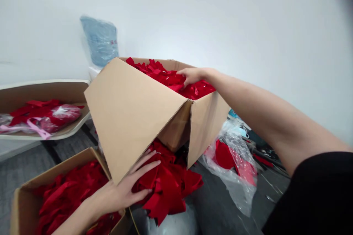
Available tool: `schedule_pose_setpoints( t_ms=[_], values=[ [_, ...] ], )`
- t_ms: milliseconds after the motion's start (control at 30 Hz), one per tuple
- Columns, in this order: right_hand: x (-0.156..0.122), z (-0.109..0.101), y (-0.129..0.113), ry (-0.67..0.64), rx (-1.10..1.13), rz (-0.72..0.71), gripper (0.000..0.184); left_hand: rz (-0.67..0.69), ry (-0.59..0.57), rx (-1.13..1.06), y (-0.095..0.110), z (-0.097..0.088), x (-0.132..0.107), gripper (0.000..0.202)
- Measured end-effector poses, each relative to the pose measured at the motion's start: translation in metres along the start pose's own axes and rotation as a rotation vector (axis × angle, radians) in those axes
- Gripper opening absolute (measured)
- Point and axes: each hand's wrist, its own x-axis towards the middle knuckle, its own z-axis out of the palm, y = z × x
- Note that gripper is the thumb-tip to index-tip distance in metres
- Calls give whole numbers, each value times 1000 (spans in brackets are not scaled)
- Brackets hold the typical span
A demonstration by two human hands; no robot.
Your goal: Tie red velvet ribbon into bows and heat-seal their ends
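A large open cardboard box (132,117) stands tilted in the middle of the view, with its tan flaps spread and a heap of red fabric pieces (165,77) inside. My right hand (191,75) reaches over the far side and closes on that fabric. Below the box, a loose pile of red fabric (165,183) lies bunched up. My left hand (129,187) rests on this pile with its fingers spread, holding nothing, just beside a lower cardboard flap. A smaller cardboard box (24,202) at lower left is filled with similar red fabric (68,191).
A white-rimmed tray (44,110) at left holds red fabric in plastic with a pink strap (38,126). A blue plastic bag (100,40) stands behind the box. A clear bag with red pieces (231,165) and dark tools (264,154) lie on the grey floor at right.
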Motion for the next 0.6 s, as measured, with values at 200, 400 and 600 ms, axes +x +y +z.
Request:
schedule_pose_setpoints(
  t_ms=[200,400,600],
  values=[
    [-42,-83,-1,532,234,-44,53,10,-54,-89,2,-12,-6,88],
    [-86,-101,-5,666,358,71,49,15,-50,-112,9,-24,-18,79],
    [-143,-111,-18,830,386,85,38,-4,-12,-157,17,-22,-23,82]
  ],
)
